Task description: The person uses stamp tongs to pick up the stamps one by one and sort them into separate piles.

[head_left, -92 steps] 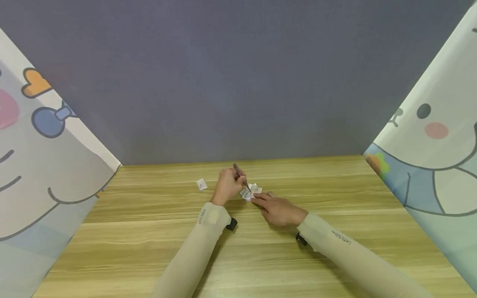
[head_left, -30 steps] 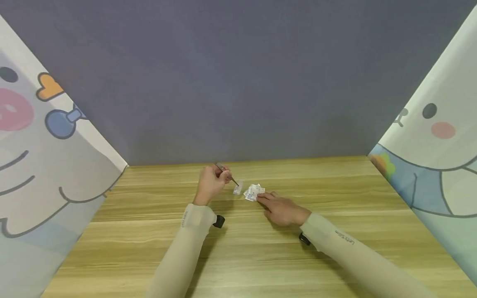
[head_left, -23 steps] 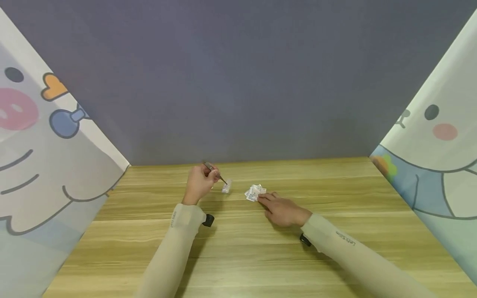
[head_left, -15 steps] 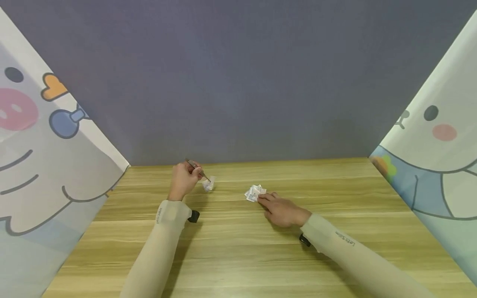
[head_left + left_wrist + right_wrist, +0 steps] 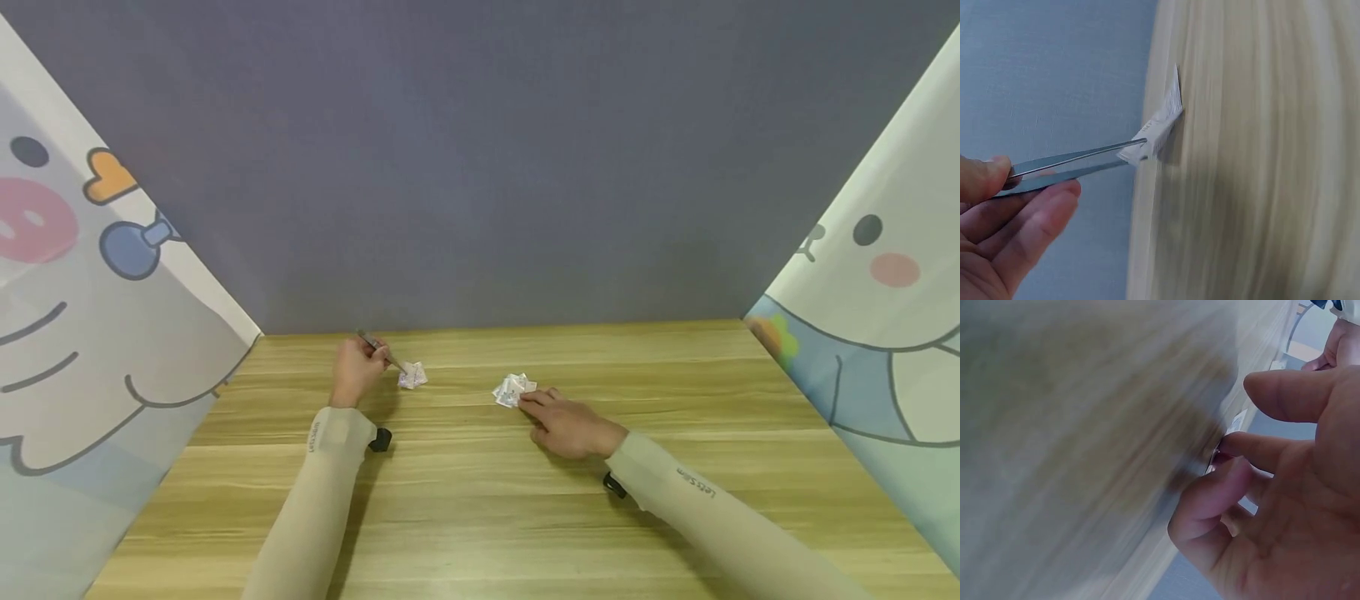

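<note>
White packet (image 5: pixel 416 378) sits at the tips of the tweezers (image 5: pixel 1079 155), toward the back of the table (image 5: pixel 480 500), left of the pile of packets (image 5: pixel 513 388) and well apart from it. My L hand (image 5: pixel 356 369) pinches the tweezers, thumb on one side, fingers on the other. In the L wrist view the tips sit at the packet's near end, w/ the rest slanting off past them; can't tell if it's touching the tbl, or if another one lies under it. My R hand (image 5: pixel 568 426) isn't clamped on anything: thumb apart, fingertips resting on the pile's near R edge.

Handling, my guess: v. light, thin & bendy, prob. a bit slick, easy to crease or tear. Best hold is a flat edge or corner w/ a gentle squeeze; too hard & it may crumple or slip. Pieces in the pile overlap, so they'd prob. slide easily.

Writing: small print on the packets, too blurry to read; no brand I can make out. R sleeve (image 5: pixel 720 504) says "Let's Slim", upside down from here; L sleeve (image 5: pixel 300 500) has similar lettering, hard to read. Nothing legible on the tweezers.
</note>
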`<state>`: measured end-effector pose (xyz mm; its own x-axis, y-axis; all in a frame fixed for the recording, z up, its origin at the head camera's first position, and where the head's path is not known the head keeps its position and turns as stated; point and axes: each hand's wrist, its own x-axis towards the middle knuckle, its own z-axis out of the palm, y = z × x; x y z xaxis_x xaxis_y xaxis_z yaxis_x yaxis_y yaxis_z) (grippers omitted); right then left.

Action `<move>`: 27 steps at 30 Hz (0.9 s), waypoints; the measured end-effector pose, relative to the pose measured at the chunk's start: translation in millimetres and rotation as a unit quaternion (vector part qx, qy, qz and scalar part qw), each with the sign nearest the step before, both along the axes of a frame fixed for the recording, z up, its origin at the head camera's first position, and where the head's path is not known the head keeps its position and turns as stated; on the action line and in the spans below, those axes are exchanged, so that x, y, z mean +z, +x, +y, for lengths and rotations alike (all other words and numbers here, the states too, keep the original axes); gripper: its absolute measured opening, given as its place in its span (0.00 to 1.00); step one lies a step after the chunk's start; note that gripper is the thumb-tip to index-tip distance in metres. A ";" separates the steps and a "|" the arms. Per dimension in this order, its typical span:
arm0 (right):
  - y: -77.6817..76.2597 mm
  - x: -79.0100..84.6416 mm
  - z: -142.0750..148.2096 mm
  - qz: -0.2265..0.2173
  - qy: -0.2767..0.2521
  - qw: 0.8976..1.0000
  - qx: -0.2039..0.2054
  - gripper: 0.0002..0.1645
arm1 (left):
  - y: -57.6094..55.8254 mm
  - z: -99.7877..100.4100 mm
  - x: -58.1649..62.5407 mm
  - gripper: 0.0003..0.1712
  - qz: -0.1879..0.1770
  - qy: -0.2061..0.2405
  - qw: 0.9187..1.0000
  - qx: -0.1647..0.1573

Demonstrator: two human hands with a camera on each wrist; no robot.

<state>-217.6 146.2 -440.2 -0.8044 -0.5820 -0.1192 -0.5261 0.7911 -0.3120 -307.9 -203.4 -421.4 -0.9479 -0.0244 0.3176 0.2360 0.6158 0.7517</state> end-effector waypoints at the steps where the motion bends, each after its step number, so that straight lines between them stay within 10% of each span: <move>1: -0.2 -0.4 0.1 0.002 0.001 1.000 0.000 0.32 | 0.9 -1.9 -0.1 0.08 0.006 -0.015 1.000 0.002; 10: -1.9 2.1 0.5 -0.002 -0.004 1.000 -0.004 0.31 | 9.8 -9.2 6.8 0.09 0.025 -0.065 0.997 0.018; 27: -0.9 4.4 -2.0 -0.001 -0.003 1.000 -0.002 0.30 | 21.9 58.7 16.3 0.08 0.005 -0.003 0.994 -0.112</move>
<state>-218.5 144.1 -435.9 -0.8067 -0.5793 -0.1171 -0.5223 0.7915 -0.3175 -286.0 -144.7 -405.1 -0.9261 0.1879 0.3271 0.3750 0.5511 0.7454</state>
